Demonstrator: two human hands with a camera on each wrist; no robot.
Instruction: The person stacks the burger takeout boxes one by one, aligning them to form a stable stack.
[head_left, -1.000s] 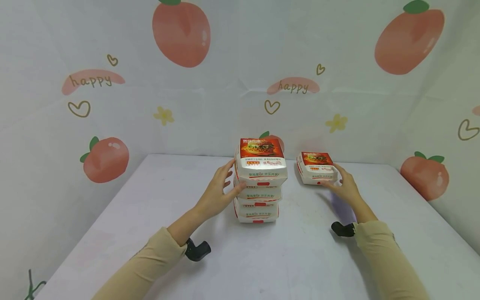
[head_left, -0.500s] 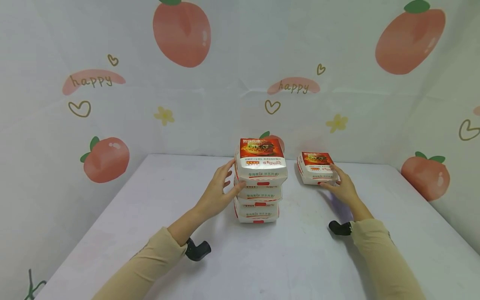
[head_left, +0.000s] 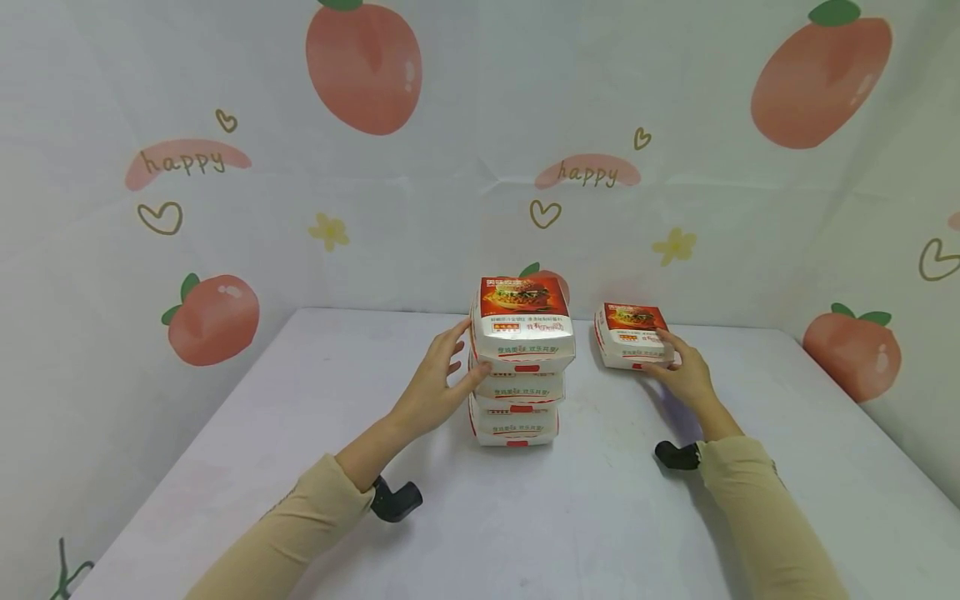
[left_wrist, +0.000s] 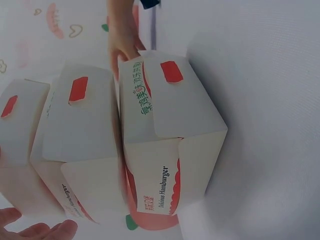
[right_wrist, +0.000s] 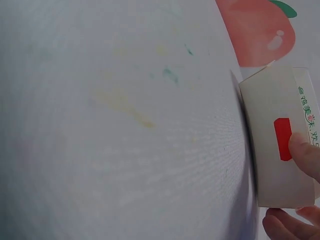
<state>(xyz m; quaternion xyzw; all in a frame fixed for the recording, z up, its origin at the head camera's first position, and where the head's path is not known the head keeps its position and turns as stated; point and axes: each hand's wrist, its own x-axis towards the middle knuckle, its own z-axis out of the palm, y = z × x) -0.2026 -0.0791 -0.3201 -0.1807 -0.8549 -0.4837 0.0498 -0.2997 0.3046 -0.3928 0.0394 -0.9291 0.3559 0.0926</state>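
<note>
Three white hamburger boxes with red burger-print lids stand stacked mid-table. The top box sits over the middle box and the bottom box. My left hand rests against the stack's left side, thumb at the top box's front corner and fingers spread along its side. A separate hamburger box lies on the table at the back right. My right hand holds that box at its right front corner. In the right wrist view the thumb presses its front beside the red tab, and other fingers reach its side.
The white table runs back to a cloth backdrop printed with peaches, hearts and "happy". Black wrist mounts stick out below both cuffs. A green line drawing shows at the lower left.
My right hand and forearm have shifted slightly left, closer onto the separate box. The left hand and the stack have stayed still.
</note>
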